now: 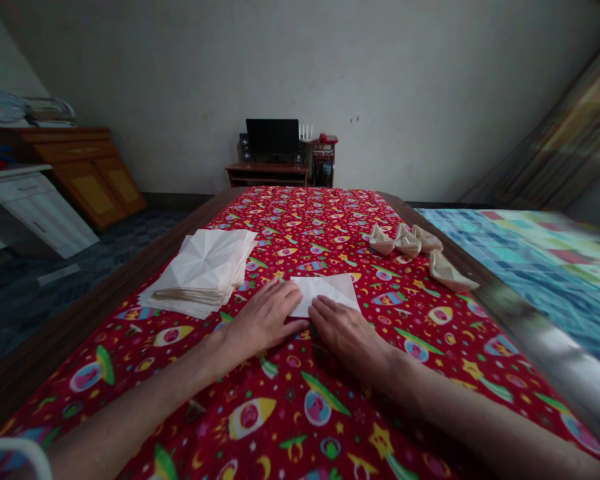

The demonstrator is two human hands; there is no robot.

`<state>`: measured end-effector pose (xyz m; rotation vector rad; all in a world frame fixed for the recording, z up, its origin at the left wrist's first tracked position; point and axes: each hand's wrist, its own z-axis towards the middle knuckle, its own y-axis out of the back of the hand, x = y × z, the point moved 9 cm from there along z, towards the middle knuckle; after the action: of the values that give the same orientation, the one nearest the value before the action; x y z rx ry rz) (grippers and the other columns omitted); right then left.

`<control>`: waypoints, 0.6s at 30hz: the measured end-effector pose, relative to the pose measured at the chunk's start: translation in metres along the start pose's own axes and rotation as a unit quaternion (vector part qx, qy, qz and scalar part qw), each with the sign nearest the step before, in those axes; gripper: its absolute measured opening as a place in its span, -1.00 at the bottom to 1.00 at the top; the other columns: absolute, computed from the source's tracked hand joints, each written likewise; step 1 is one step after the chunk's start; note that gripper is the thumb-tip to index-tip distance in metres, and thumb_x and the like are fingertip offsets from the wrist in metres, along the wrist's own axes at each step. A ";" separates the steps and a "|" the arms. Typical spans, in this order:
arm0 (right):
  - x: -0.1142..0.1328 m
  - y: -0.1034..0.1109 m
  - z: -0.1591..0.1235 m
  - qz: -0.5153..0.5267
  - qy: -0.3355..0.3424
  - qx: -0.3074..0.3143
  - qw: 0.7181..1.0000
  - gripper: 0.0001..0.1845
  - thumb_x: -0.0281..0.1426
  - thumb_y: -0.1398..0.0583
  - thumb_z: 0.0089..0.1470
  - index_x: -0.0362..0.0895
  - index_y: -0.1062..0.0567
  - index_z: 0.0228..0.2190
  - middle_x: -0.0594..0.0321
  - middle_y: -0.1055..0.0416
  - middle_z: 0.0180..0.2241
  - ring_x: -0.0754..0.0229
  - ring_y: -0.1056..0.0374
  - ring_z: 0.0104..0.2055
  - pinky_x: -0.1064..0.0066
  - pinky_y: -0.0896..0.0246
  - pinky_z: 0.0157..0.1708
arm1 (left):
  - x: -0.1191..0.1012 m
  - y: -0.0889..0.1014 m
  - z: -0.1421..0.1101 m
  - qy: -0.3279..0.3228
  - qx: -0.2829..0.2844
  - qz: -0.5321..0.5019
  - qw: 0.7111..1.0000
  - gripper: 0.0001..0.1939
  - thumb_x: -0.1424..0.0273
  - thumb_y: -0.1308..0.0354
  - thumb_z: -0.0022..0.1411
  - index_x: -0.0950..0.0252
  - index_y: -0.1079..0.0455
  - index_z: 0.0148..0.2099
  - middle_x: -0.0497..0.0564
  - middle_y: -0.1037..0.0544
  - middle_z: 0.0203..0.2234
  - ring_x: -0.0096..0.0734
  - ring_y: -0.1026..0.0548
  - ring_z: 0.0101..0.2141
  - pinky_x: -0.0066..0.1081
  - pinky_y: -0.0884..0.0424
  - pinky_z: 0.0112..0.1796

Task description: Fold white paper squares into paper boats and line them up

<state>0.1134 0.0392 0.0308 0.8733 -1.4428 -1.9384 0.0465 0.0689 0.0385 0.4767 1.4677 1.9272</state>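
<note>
A folded sheet of white paper (337,288) lies on the red patterned cloth in front of me, creased across its top. My left hand (267,313) rests palm down over its left edge, fingers laid out flat and thumb stretched along the near edge. From the right, my right hand (347,333) lies over the paper's near edge, fingers side by side and flat on it; its thumb is hidden. Left of my hands sits a stack of creased paper sheets (200,263). Several folded paper pieces (407,240) stand at the right, with one folded paper piece (450,272) nearer the table edge.
The red cloth (305,213) covers most of a dark wooden table (45,333). Beyond its far end are a monitor (273,138) and speakers on a low stand. A bed with a blue checked cover (520,280) adjoins the right side. Cabinets (90,173) stand at the left.
</note>
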 end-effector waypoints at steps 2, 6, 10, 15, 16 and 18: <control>0.000 -0.001 -0.003 -0.009 -0.006 -0.004 1.000 -0.80 -0.60 -0.03 0.11 -0.29 -0.41 -0.24 0.00 -0.37 -0.26 0.04 -0.27 -0.15 0.28 -0.28 -0.17 | 0.006 -0.001 0.005 0.008 -0.007 -0.031 0.999 -0.70 0.23 -0.18 0.15 0.28 -0.32 -0.12 0.06 -0.45 -0.13 -0.24 -0.40 -0.09 -0.22 -0.31 0.01; -0.011 -0.006 -0.009 0.018 -0.030 -0.001 0.999 -0.86 -0.58 -0.05 0.12 -0.24 -0.39 -0.30 0.07 -0.37 -0.29 0.10 -0.28 -0.23 0.33 -0.27 -0.21 | 0.011 -0.004 0.007 -0.005 -0.041 -0.069 0.997 -0.70 0.30 -0.19 0.15 0.30 -0.35 -0.08 0.09 -0.43 -0.05 -0.24 -0.38 -0.03 -0.27 -0.34 0.00; -0.028 -0.004 -0.012 0.052 -0.050 -0.022 0.997 -0.85 -0.58 -0.04 0.12 -0.23 -0.39 -0.29 0.04 -0.40 -0.25 0.10 -0.32 -0.18 0.33 -0.27 -0.18 | 0.011 -0.008 0.004 -0.028 -0.059 -0.057 0.996 -0.65 0.35 -0.13 0.21 0.28 -0.32 0.04 0.10 -0.39 0.05 -0.25 -0.32 0.07 -0.21 -0.25 0.10; -0.034 0.016 -0.018 0.113 -0.006 -0.122 0.986 -0.77 -0.55 0.04 0.20 -0.20 -0.40 -0.26 0.01 -0.45 -0.20 0.11 -0.35 -0.09 0.23 -0.24 -0.06 | 0.014 -0.001 0.004 -0.052 -0.075 -0.023 0.996 -0.62 0.48 -0.02 0.26 0.26 -0.28 0.13 0.10 -0.37 0.09 -0.26 -0.28 0.12 -0.11 -0.15 0.15; -0.033 0.020 -0.020 0.130 0.015 -0.143 0.981 -0.76 -0.54 0.05 0.21 -0.19 -0.39 -0.23 0.02 -0.46 -0.18 0.12 -0.35 -0.07 0.21 -0.21 -0.01 | 0.014 0.001 0.004 -0.060 -0.077 -0.020 0.995 -0.62 0.49 -0.01 0.27 0.26 -0.29 0.13 0.10 -0.37 0.09 -0.26 -0.27 0.13 -0.11 -0.15 0.14; -0.033 0.025 -0.026 0.165 0.051 -0.166 0.971 -0.76 -0.54 0.05 0.21 -0.17 -0.38 -0.19 0.06 -0.47 -0.14 0.15 -0.35 -0.02 0.17 -0.12 0.08 | 0.014 0.004 0.002 -0.076 -0.075 -0.020 0.994 -0.63 0.49 0.00 0.26 0.24 -0.31 0.12 0.09 -0.39 0.08 -0.26 -0.28 0.13 -0.11 -0.16 0.14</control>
<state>0.1556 0.0425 0.0549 0.5326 -1.0826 -1.7824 0.0365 0.0792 0.0413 0.5099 1.2179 1.9078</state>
